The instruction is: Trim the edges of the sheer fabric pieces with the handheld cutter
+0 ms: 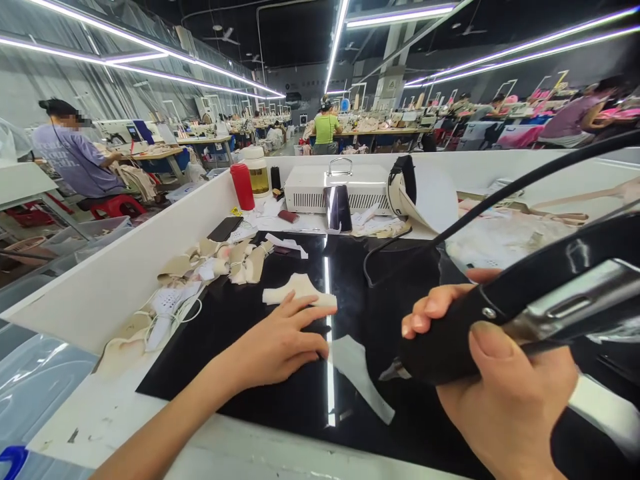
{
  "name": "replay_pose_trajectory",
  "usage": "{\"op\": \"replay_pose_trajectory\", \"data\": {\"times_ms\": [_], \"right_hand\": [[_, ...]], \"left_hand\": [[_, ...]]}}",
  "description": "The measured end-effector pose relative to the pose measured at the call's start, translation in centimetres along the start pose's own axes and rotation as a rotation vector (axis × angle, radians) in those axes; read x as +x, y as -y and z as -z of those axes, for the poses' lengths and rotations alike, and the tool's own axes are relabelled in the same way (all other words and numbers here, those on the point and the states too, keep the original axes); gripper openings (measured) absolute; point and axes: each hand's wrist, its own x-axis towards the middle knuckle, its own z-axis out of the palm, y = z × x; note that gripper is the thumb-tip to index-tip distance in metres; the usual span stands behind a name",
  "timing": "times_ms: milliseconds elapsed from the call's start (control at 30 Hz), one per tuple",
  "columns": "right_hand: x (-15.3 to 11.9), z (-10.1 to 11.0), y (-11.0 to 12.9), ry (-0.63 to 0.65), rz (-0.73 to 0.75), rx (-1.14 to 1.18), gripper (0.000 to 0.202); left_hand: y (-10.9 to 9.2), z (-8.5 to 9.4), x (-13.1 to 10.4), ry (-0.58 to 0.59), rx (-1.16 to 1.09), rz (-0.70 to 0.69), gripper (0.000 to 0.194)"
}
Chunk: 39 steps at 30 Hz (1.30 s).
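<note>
My right hand (pixel 505 393) is wrapped round a thick black corded handheld cutter (pixel 440 347), its narrow metal tip pointing left and down. The tip is close to the right edge of a thin, pale, curved piece (pixel 357 373) on the shiny black work mat (pixel 240 407). My left hand (pixel 280 343) is open with fingers apart, low over the mat. Its upper fingers overlap a cream fabric piece (pixel 295 287), and its lower fingertips reach the left edge of the pale piece. I cannot tell how firmly they press.
White boards (pixel 150 260) wall the table. Fabric pieces (pixel 215 260) lie along the left. At the back stand a red tumbler (pixel 243 187), a jar (pixel 257 173), a vented white box (pixel 305 187) and a phone (pixel 338 208). A black cable (pixel 480 200) arches over the right side.
</note>
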Motion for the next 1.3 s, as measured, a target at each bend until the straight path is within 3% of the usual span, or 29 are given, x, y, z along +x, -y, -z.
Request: {"op": "replay_pose_trajectory", "data": {"times_ms": [100,200,333,467,667,1300], "right_hand": [[0.1,0.1,-0.3,0.01,0.022,-0.017,0.038],[0.1,0.1,-0.8,0.032,0.019,-0.014,0.039],[0.3,-0.2,-1.6,0.052,0.021,-0.005,0.039],[0.4,-0.7,-2.2,0.064,0.023,0.013,0.038],[0.2,-0.6,-2.7,0.076,0.01,0.001,0.04],[-0.6,-0.5,-1.8,0.068,-0.039,0.03,0.035]], "left_hand": [[-0.4,-0.6,0.3,-0.127,0.103,0.086,0.034],[-2.0,-1.4,1.0,-0.196,0.004,0.144,0.023],[-4.6,-2.3,2.3,-0.144,-0.198,0.233,0.047],[-6.0,-3.1,3.2,-0.065,-0.262,0.301,0.063],[-6.4,-3.5,2.9,-0.016,-0.261,0.31,0.077],[-6.6,-3.2,2.6,0.013,-0.288,0.32,0.078]]}}
